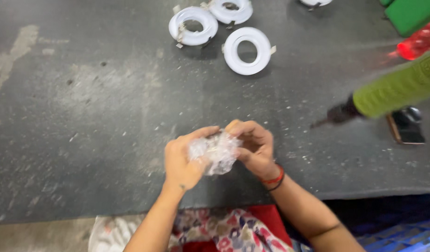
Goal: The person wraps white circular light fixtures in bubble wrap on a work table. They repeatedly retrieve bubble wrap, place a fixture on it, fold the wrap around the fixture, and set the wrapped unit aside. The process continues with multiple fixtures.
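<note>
Over the dark table [84, 116], both hands' grip closed on crumpled clear plastic wrap [216, 151], no clear long axis

Crumpled clear plastic [216, 152] between both hands

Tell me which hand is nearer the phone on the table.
Right. The right hand grips the plastic wrap on the phone's side; the left hand holds the wrap's far side.
</note>
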